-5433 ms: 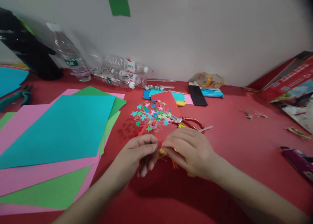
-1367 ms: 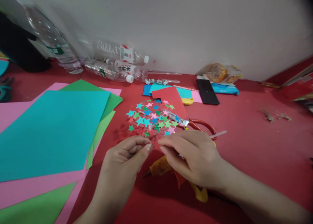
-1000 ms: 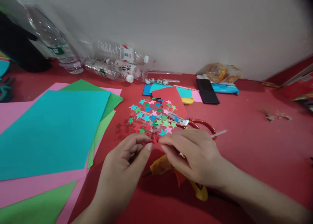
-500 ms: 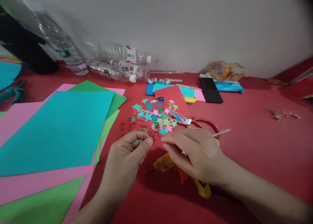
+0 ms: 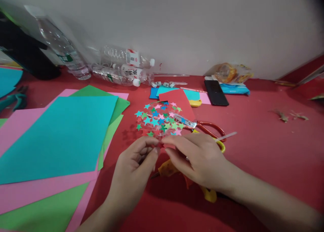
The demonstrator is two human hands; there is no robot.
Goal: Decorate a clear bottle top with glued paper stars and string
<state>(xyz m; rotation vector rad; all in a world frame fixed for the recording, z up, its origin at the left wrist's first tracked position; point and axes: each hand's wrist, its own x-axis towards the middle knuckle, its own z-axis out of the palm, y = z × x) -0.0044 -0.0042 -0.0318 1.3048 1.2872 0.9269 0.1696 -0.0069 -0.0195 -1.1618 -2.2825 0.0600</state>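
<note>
A clump of small paper stars (image 5: 160,119) in blue, green, pink and red sits mid-table on what looks like clear plastic. At its near edge my left hand (image 5: 138,166) has thumb and fingers curled in a pinch. My right hand (image 5: 199,156) meets it there, index and thumb bent inward. A tiny reddish bit shows between the fingertips, too small to make out. Under my right hand lies a glue gun (image 5: 168,168), partly hidden, with a pale stick (image 5: 227,136) poking out behind. A red-handled cutting tool (image 5: 214,127) lies beyond, beside a yellow handle (image 5: 222,146).
Large paper sheets (image 5: 63,134) in turquoise, pink and green overlap at left. Clear plastic bottles (image 5: 113,73) line the wall, with a black flask (image 5: 27,53) at far left. Teal-handled pliers (image 5: 17,98), a red card (image 5: 177,100) and a black phone (image 5: 216,92) lie around.
My right hand has moved slightly left, so its fingertips now come up against those of my left hand. The left fingers have shifted a little. The camera view has moved slightly.
</note>
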